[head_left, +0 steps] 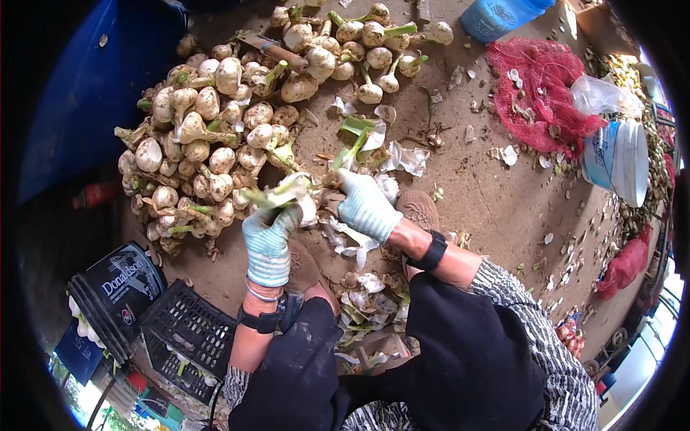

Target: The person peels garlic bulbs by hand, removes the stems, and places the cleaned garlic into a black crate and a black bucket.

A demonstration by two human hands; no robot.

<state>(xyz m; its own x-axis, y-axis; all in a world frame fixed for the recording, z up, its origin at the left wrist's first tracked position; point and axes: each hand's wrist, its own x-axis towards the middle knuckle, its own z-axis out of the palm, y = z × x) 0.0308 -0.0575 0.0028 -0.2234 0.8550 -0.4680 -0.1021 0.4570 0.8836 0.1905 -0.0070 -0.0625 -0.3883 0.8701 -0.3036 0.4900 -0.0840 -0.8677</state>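
Observation:
Both of my hands wear pale blue-and-white striped gloves. My left hand (267,244) is closed around a garlic bulb (307,210) with a green stalk (277,195), slightly blurred by motion. Close beside the bulb, my right hand (368,207) is closed, its thumb and fingers pinched together; I cannot tell what is between them. A green leaf strip (352,152) shows right at its fingertips. To the left and ahead lies a big heap of soil-stained garlic bulbs (208,147), several with short green stalks. A wooden-handled knife (277,52) rests on the heap.
Papery peelings (363,305) lie between my shoes. A black bucket (118,291) and a black slotted crate (198,327) stand at lower left, a blue tarp (86,100) at upper left. Rightward are a red mesh sack (535,90), a white-and-blue bucket (614,158) and a blue container (496,18).

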